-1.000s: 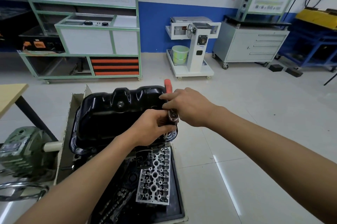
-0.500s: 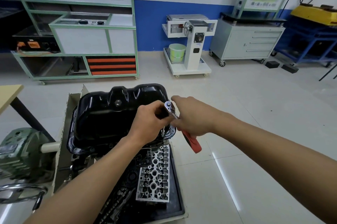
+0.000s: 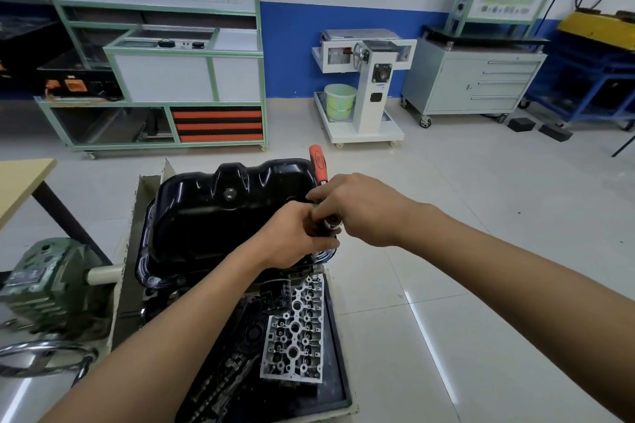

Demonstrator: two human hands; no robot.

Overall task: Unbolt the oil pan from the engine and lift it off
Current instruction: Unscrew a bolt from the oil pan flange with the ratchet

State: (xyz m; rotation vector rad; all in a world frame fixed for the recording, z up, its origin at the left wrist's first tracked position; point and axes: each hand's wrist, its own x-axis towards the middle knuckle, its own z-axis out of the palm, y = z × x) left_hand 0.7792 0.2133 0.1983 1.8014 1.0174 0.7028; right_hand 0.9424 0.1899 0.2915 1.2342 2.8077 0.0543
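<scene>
My left grip [image 3: 295, 237] is curled tight round the head end of the ratchet [image 3: 319, 163], right at the near right corner of the black oil pan [image 3: 213, 223]. My right grip [image 3: 360, 209] is wrapped round the ratchet's handle, whose red end points up and away from me. The pan sits flange down on the engine [image 3: 154, 300], above a tray [image 3: 338, 336] holding a cylinder head [image 3: 295, 336].
</scene>
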